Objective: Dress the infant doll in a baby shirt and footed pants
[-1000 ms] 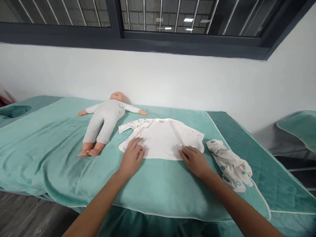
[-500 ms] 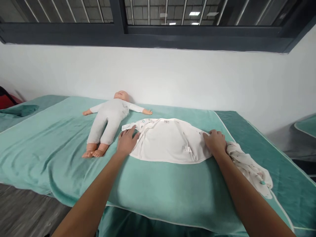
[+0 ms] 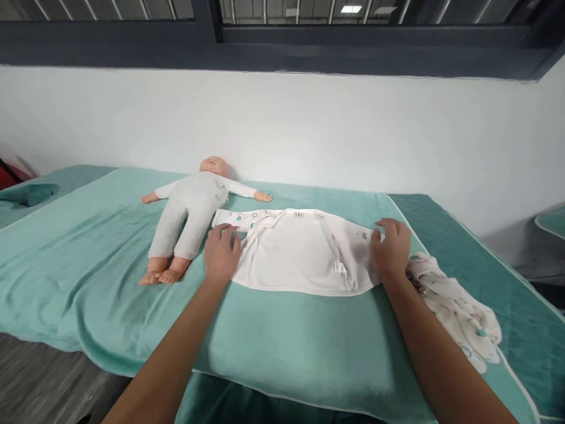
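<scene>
A white baby shirt (image 3: 300, 253) lies spread flat on the green bed cover, its inner side up, with a small neck label and a printed left sleeve. My left hand (image 3: 222, 250) is at the shirt's left side by that sleeve, fingers apart and holding nothing. At the right end, my right hand (image 3: 391, 247) hovers over or rests by the other sleeve, thumb and fingers apart. Whether either hand touches the cloth is hard to tell. A baby doll (image 3: 192, 209) in a white body suit lies on its back to the left of the shirt, arms spread.
A crumpled printed white garment (image 3: 454, 306) lies right of my right forearm. The green cover (image 3: 309, 347) drapes over the bed's front edge. Behind the bed is a white wall (image 3: 282, 129) under a dark window frame (image 3: 353, 53). Something red (image 3: 9, 176) shows at far left.
Both hands have loosened from the shirt's sleeves, and the fingers have spread. More of both printed sleeves shows. The view has shifted slightly; the doll lies as before.
</scene>
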`<state>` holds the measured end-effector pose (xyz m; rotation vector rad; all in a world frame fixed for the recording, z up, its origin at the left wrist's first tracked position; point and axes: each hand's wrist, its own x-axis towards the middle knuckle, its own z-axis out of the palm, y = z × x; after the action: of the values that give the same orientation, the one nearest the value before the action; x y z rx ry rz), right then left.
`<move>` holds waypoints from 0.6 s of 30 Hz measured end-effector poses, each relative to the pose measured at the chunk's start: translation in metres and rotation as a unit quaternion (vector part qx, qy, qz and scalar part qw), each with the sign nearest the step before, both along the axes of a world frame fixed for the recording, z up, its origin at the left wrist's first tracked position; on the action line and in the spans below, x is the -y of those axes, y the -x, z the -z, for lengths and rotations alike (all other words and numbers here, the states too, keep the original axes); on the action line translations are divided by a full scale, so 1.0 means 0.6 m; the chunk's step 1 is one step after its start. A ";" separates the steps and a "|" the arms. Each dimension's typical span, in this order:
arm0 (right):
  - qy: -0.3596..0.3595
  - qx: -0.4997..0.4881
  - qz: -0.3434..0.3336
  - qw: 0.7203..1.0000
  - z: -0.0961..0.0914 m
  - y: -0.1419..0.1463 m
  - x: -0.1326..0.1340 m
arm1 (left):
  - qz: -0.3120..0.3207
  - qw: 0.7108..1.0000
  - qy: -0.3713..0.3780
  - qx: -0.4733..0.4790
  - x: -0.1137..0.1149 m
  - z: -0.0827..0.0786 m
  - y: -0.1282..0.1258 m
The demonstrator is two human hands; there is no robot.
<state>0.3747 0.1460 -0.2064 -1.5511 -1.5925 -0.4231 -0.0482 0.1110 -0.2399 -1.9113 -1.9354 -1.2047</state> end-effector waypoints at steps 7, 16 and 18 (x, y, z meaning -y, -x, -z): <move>0.166 -0.055 -0.226 0.958 -0.025 0.205 0.022 | -0.015 0.994 0.102 -0.034 0.003 -0.011 -0.014; 0.270 0.041 -0.288 0.918 -0.011 0.395 -0.043 | 0.015 0.995 0.103 0.005 0.023 -0.009 -0.015; 0.262 0.009 -0.285 0.922 -0.001 0.379 -0.056 | 0.039 0.994 0.095 0.029 0.043 -0.008 -0.023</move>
<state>0.1473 0.1793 -0.2057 -1.3470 -2.1866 0.3404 -0.0345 0.0851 -0.2351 -2.0852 -2.0899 -1.1445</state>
